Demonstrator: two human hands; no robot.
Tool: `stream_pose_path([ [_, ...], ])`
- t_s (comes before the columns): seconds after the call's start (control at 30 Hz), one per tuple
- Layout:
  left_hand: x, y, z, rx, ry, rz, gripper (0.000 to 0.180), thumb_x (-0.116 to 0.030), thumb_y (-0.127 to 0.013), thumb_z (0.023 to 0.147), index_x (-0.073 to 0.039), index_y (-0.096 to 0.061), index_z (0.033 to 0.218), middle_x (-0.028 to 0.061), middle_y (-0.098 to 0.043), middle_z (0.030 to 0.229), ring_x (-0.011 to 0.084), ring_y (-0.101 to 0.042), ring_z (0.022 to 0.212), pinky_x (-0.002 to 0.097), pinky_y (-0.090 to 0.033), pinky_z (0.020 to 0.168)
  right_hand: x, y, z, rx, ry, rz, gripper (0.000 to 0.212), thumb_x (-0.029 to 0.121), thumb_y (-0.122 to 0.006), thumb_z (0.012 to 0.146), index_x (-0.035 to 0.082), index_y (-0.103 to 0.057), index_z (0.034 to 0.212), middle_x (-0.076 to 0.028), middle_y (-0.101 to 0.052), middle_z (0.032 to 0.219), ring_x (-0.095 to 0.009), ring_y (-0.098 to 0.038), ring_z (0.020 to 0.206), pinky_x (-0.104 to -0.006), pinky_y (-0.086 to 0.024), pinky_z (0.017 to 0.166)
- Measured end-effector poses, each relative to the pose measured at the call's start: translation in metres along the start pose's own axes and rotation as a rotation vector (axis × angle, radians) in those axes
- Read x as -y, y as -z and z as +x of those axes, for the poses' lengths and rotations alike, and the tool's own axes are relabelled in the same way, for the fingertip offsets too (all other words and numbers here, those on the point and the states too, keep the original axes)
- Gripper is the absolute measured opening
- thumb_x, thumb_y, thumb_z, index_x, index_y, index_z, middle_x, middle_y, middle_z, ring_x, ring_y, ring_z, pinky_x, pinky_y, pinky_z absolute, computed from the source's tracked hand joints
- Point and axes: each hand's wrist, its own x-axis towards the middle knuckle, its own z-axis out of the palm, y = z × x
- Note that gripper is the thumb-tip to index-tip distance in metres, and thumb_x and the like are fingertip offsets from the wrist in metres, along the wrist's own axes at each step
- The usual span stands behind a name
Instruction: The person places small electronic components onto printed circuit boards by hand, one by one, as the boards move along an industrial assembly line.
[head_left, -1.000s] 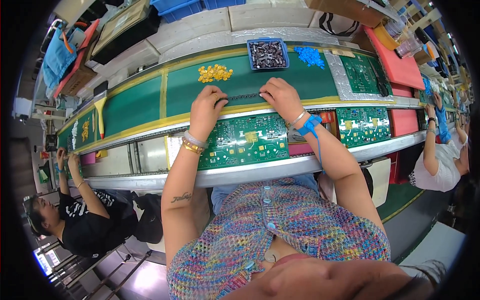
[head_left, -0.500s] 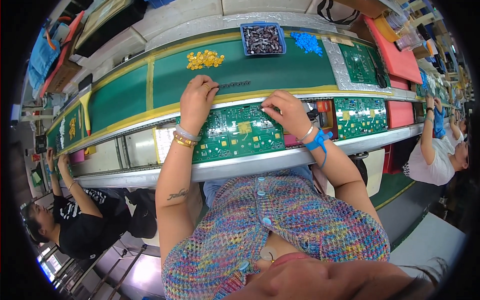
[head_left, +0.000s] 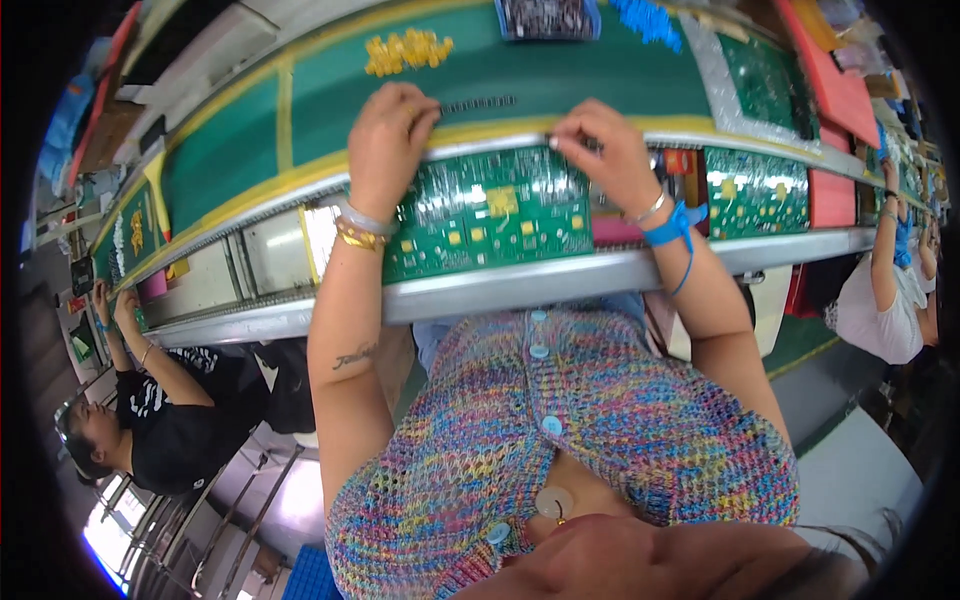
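My left hand (head_left: 393,125) is closed in a pinch at the left end of a thin black strip (head_left: 480,103), which lies along the green work surface (head_left: 345,115). Over the far right part of a green circuit board (head_left: 470,225), my right hand (head_left: 605,148) is also pinched. Something small and pale shows at its fingertips, too small and blurred to name. The board rests between metal rails and carries yellow squares and many small parts. My left forearm passes beside the board's left edge.
Beyond my hands sit yellow discs (head_left: 408,52), a blue bin (head_left: 548,20) of dark parts and blue pieces (head_left: 648,22). A second board (head_left: 757,193) lies on the rails to the right. A front metal rail (head_left: 480,285) runs near my body. People work at both sides.
The whole view has shifted, so the table and hands sit higher in it. My right fingertips have moved slightly away from me, to the board's far edge. My left hand stays at the strip.
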Motion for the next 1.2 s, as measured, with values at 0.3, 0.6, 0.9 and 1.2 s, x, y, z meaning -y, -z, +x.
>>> stream_pose_path([
  [0.3, -0.012, -0.001, -0.01, 0.03, 0.089, 0.038, 0.011, -0.005, -0.068, 0.073, -0.005, -0.067, 0.083, 0.005, -0.061, 0.088, 0.0248, -0.059, 0.082, 0.0335, -0.048, 0.07, 0.014, -0.002, -0.007, -0.04, -0.062, 0.067, 0.013, 0.007, -0.07, 0.074, 0.004, -0.065, 0.085, -0.008, -0.059, 0.079, -0.022, -0.058, 0.071, -0.03, -0.047, 0.062],
  [0.6, 0.0, 0.011, -0.005, 0.057, 0.14, -0.017, 0.011, -0.009, -0.07, 0.074, -0.007, -0.068, 0.085, 0.0016, -0.061, 0.087, 0.0215, -0.059, 0.079, 0.0306, -0.048, 0.067, 0.016, -0.007, -0.005, 0.063, 0.05, -0.131, 0.014, 0.005, -0.071, 0.073, 0.003, -0.065, 0.085, -0.008, -0.06, 0.082, -0.022, -0.06, 0.075, -0.0298, -0.049, 0.065],
  [0.9, 0.002, 0.007, -0.005, 0.022, 0.1, 0.026, 0.011, -0.012, -0.07, 0.074, -0.008, -0.069, 0.084, 0.0017, -0.062, 0.088, 0.022, -0.06, 0.082, 0.0316, -0.049, 0.069, 0.011, -0.018, -0.009, 0.107, 0.21, -0.285, 0.012, 0.011, -0.068, 0.072, 0.008, -0.061, 0.081, -0.005, -0.054, 0.08, -0.024, -0.054, 0.076, -0.0343, -0.047, 0.066],
  [1.2, 0.003, 0.005, -0.006, 0.02, 0.083, 0.028, 0.011, -0.012, -0.07, 0.073, -0.008, -0.068, 0.083, 0.0014, -0.062, 0.088, 0.0222, -0.06, 0.083, 0.032, -0.049, 0.07, 0.012, -0.017, -0.01, 0.126, 0.231, -0.337, 0.014, 0.007, -0.07, 0.07, 0.009, -0.062, 0.081, -0.004, -0.058, 0.081, -0.023, -0.056, 0.076, -0.0331, -0.048, 0.064],
])
